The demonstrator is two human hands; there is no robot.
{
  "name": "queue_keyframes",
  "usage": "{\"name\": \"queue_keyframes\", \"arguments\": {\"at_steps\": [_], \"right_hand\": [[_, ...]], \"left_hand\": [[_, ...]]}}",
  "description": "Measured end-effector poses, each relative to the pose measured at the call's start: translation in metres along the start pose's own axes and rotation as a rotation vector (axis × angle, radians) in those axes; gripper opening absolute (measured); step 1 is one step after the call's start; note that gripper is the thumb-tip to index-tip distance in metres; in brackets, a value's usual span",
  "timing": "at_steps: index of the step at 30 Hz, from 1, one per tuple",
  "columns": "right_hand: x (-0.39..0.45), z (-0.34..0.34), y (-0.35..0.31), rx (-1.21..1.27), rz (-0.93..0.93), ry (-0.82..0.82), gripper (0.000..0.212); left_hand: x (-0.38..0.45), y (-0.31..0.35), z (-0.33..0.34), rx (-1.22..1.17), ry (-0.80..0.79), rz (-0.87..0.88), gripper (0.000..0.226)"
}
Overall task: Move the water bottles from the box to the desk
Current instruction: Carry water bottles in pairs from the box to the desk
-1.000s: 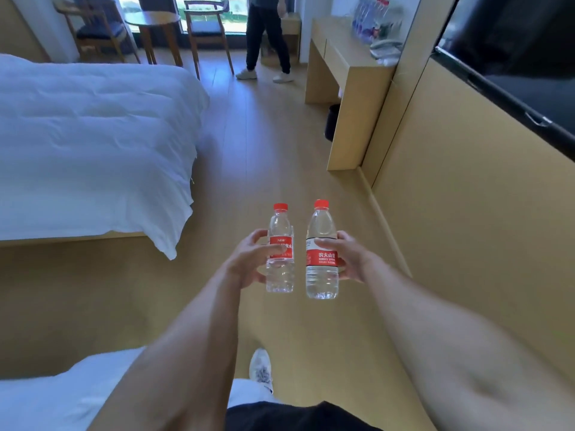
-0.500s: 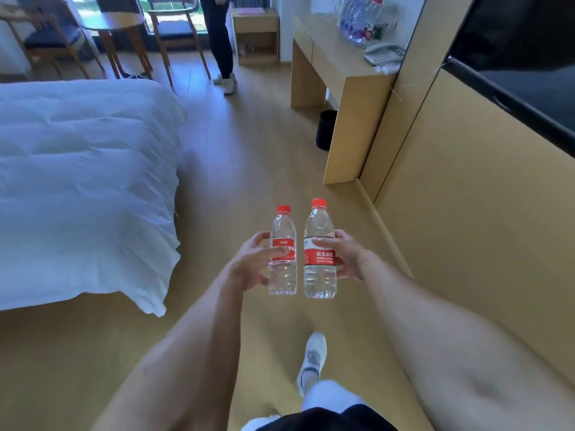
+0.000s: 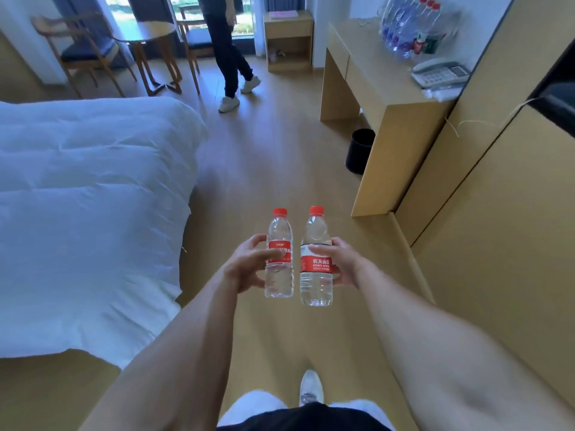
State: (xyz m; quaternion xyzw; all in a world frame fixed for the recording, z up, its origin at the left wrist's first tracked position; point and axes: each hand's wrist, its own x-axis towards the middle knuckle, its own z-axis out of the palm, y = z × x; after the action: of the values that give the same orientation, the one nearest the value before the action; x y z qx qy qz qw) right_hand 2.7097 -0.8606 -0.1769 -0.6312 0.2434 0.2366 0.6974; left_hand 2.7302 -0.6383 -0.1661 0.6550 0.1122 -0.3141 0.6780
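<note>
Our left hand (image 3: 245, 269) grips one water bottle (image 3: 279, 256), right hand (image 3: 343, 262) another bottle (image 3: 316, 259), upright, frame centre | desk (image 3: 389, 98) upper right holds bottles (image 3: 407, 29), phone (image 3: 440, 73) | bed (image 3: 87, 197) left | a person (image 3: 228, 51) stands top centre

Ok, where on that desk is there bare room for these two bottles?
The desk is bare along its left and near part, from the far edge down to the front corner. It is crowded against the wall: the bottles already there at the back, then the telephone.

Desk (image 3: 367, 98) and bystander (image 3: 228, 51) nearer.
</note>
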Motion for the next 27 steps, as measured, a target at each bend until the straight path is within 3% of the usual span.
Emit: {"name": "queue_keyframes", "arguments": {"at_steps": [9,16,20,24,27], "right_hand": [[0.105,-0.030,-0.092,-0.029,0.016,0.013,0.055],[0.207,-0.043,-0.168,-0.022,-0.009,0.101,0.055],[0.265,-0.040,-0.225,0.032,-0.022,0.182,0.056],[0.312,-0.035,-0.278,0.081,-0.037,0.224,0.056],[0.339,-0.038,-0.312,0.120,-0.050,0.260,0.055]], "left_hand": [[0.118,0.075,-0.007,0.012,-0.010,-0.018,0.051],[0.240,0.147,-0.029,0.054,-0.102,-0.005,0.050],[0.309,0.206,-0.047,0.092,-0.150,-0.006,0.061],[0.373,0.267,-0.063,0.136,-0.192,-0.014,0.045],[0.412,0.304,-0.068,0.183,-0.210,-0.018,0.046]]}}
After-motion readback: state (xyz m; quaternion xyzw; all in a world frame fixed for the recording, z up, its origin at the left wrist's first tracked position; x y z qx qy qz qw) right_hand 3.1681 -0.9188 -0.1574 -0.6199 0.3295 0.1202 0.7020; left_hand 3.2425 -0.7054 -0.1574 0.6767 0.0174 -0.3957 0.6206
